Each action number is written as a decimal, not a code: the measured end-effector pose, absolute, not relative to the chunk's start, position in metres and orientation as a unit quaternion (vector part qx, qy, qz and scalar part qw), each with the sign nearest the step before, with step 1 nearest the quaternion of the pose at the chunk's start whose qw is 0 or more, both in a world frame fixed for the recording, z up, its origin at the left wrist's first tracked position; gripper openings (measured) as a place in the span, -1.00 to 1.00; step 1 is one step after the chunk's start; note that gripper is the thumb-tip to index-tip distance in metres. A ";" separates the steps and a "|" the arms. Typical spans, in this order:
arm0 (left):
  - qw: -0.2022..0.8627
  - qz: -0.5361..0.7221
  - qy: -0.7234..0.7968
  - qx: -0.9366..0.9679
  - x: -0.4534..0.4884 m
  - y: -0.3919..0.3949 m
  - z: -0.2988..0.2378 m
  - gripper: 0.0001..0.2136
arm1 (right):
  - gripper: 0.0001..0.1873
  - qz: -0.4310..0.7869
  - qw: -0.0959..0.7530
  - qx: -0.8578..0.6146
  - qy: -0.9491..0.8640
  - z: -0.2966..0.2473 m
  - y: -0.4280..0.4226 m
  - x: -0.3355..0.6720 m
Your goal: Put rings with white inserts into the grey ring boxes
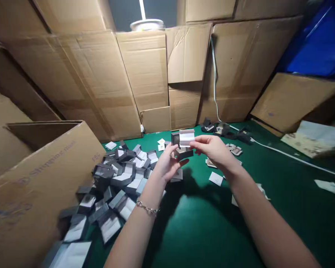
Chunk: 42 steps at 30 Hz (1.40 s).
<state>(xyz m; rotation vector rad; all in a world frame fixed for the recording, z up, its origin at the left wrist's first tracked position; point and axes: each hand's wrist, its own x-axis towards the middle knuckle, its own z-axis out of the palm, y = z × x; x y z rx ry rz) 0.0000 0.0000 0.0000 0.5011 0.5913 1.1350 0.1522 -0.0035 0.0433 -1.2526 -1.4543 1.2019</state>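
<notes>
The left hand [167,163] cups the base of a small dark grey hinged box with a white lining [183,143], fingers curled shut around it. The right hand [213,149] pinches its raised white-faced lid between thumb and forefinger, a two-handed hold that seems meant to keep the box steady and open towards the eyes. The box hangs in the air above the green table top [201,230], just right of a loose heap of matching grey boxes [120,178] spilled beside a large brown cardboard carton [30,186], likely for easy reach.
</notes>
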 end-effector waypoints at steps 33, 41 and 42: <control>0.714 0.508 0.311 0.368 0.009 -0.003 -0.008 -0.71 | -0.73 0.228 0.186 -0.644 -0.706 0.023 0.000 0.144; 0.679 0.504 0.343 0.408 0.012 -0.011 0.002 -0.81 | -0.77 0.206 0.167 -0.656 -0.706 0.024 -0.002 0.141; 0.674 0.509 0.337 0.416 0.013 -0.013 0.003 -0.83 | -0.78 0.202 0.177 -0.652 -0.709 0.025 -0.003 0.140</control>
